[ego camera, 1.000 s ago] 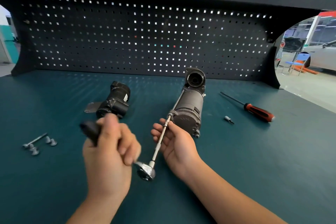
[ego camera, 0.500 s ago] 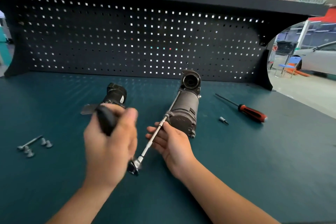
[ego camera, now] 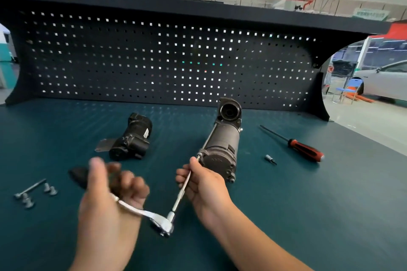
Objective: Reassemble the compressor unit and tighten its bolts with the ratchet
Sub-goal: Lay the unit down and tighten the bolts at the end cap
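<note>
Grey cylindrical compressor unit (ego camera: 222, 149) (far end open)

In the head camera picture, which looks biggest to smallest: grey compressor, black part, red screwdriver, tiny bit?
1. Grey compressor
2. Black part and red screwdriver: unsure, the screwdriver looks longer but much thinner
3. Tiny bit
</note>
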Demonstrator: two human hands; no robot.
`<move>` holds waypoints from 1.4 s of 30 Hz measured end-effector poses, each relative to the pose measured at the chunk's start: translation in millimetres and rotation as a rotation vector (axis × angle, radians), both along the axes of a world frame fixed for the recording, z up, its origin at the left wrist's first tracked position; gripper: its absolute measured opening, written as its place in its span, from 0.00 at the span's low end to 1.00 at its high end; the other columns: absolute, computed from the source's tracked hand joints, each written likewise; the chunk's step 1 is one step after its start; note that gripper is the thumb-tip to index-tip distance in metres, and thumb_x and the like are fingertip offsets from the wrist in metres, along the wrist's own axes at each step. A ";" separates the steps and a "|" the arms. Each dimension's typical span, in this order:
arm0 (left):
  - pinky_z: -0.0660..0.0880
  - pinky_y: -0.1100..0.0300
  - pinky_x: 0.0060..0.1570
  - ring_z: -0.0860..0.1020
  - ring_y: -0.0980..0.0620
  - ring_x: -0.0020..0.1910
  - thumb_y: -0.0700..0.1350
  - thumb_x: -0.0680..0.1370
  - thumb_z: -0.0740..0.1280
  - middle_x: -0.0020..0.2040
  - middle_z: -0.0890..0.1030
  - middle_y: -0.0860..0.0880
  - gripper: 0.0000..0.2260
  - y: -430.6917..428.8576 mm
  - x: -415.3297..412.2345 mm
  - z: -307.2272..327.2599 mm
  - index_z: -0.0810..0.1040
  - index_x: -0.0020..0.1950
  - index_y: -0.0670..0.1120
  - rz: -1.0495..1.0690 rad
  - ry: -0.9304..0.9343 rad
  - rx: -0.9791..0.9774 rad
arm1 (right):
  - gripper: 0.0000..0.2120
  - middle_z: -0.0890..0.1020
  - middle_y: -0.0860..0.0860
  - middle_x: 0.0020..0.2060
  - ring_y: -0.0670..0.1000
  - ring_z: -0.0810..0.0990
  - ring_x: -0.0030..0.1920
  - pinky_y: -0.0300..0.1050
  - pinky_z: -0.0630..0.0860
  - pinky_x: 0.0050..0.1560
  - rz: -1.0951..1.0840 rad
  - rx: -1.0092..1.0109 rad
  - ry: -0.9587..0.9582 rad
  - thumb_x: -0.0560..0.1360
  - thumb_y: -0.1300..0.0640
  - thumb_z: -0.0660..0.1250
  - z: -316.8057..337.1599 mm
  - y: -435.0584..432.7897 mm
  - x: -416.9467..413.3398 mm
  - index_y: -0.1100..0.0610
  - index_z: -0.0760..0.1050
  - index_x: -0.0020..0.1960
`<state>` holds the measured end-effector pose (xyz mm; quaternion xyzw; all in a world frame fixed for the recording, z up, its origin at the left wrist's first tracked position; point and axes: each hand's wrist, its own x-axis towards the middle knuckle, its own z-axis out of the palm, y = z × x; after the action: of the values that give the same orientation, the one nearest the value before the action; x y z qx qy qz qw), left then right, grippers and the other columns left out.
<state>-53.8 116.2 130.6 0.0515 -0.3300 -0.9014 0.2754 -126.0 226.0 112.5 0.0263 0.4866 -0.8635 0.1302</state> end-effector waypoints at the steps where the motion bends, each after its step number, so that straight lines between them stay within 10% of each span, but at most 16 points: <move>1: 0.73 0.63 0.31 0.74 0.58 0.26 0.57 0.78 0.61 0.28 0.72 0.53 0.15 -5.2 -3.8 -4.3 0.70 0.37 0.48 -0.026 -0.136 0.180 | 0.11 0.80 0.53 0.26 0.47 0.79 0.25 0.35 0.75 0.28 0.001 -0.036 -0.016 0.79 0.58 0.61 -0.6 0.2 -1.0 0.63 0.74 0.41; 5: 0.72 0.52 0.47 0.80 0.53 0.36 0.48 0.78 0.63 0.39 0.76 0.49 0.08 2.3 -0.1 -15.2 0.68 0.41 0.47 -0.144 -0.360 0.285 | 0.11 0.81 0.53 0.26 0.47 0.80 0.25 0.34 0.75 0.26 0.005 -0.115 -0.077 0.78 0.58 0.62 1.8 1.7 -0.2 0.64 0.74 0.42; 15: 0.79 0.48 0.27 0.77 0.45 0.38 0.36 0.78 0.60 0.35 0.81 0.42 0.13 43.1 12.0 -22.6 0.78 0.48 0.53 -0.301 -0.404 -0.308 | 0.14 0.81 0.51 0.25 0.47 0.80 0.25 0.36 0.74 0.26 -0.102 -0.025 -0.005 0.81 0.53 0.57 0.3 -7.5 5.0 0.61 0.72 0.42; 22: 0.76 0.67 0.36 0.77 0.59 0.37 0.42 0.78 0.57 0.43 0.78 0.67 0.28 6.2 14.0 -5.6 0.59 0.55 0.80 -0.260 -0.296 -1.500 | 0.18 0.82 0.54 0.30 0.49 0.78 0.30 0.40 0.75 0.37 -0.113 0.203 0.075 0.81 0.52 0.54 -3.3 -8.9 1.6 0.59 0.75 0.38; 25: 0.70 0.64 0.40 0.74 0.57 0.40 0.46 0.78 0.56 0.43 0.73 0.61 0.30 -0.7 10.5 -5.8 0.42 0.61 0.76 -0.041 -0.244 -2.012 | 0.17 0.82 0.53 0.29 0.47 0.79 0.29 0.37 0.74 0.32 -0.092 0.179 0.052 0.81 0.53 0.56 -2.9 -7.3 1.0 0.59 0.76 0.40; 27: 0.72 0.65 0.39 0.75 0.57 0.38 0.46 0.78 0.56 0.43 0.76 0.58 0.25 -2.1 7.0 -10.1 0.51 0.62 0.74 -0.034 -0.288 -1.859 | 0.15 0.81 0.50 0.27 0.47 0.78 0.29 0.37 0.71 0.33 -0.093 0.157 0.029 0.80 0.52 0.58 -2.8 -6.0 1.1 0.59 0.77 0.41; 31: 0.75 0.60 0.22 0.75 0.52 0.23 0.38 0.79 0.59 0.38 0.83 0.40 0.12 2.0 2.8 -10.8 0.77 0.55 0.52 -0.430 -0.433 -0.569 | 0.13 0.83 0.51 0.29 0.48 0.80 0.32 0.41 0.72 0.38 -0.041 0.035 -0.032 0.80 0.52 0.58 -0.6 -5.0 0.9 0.59 0.76 0.45; 35: 0.65 0.72 0.14 0.67 0.57 0.17 0.41 0.68 0.63 0.34 0.79 0.38 0.10 2.0 2.3 -10.2 0.74 0.44 0.35 -0.630 -0.432 0.360 | 0.13 0.84 0.51 0.32 0.46 0.82 0.33 0.41 0.74 0.41 0.009 -0.009 -0.051 0.81 0.52 0.56 -1.3 -3.7 0.6 0.59 0.76 0.47; 38: 0.56 0.72 0.11 0.62 0.60 0.15 0.40 0.68 0.64 0.29 0.75 0.44 0.05 18.1 -0.1 -13.1 0.74 0.41 0.39 -0.581 -0.369 0.315 | 0.13 0.84 0.51 0.31 0.48 0.82 0.33 0.40 0.76 0.38 0.007 -0.013 -0.045 0.81 0.53 0.56 -2.0 -2.3 -0.2 0.59 0.75 0.47; 42: 0.55 0.71 0.16 0.62 0.56 0.17 0.30 0.75 0.59 0.27 0.75 0.46 0.12 26.0 -0.9 -23.2 0.79 0.45 0.43 -0.353 -0.379 -0.405 | 0.14 0.83 0.50 0.29 0.47 0.81 0.29 0.40 0.74 0.34 0.007 0.016 -0.052 0.81 0.52 0.54 -3.3 -1.4 -0.5 0.59 0.74 0.47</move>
<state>-54.7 142.2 107.4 0.1046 -0.5520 -0.8256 0.0531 -126.5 224.7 109.2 0.0479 0.4899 -0.8582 0.1457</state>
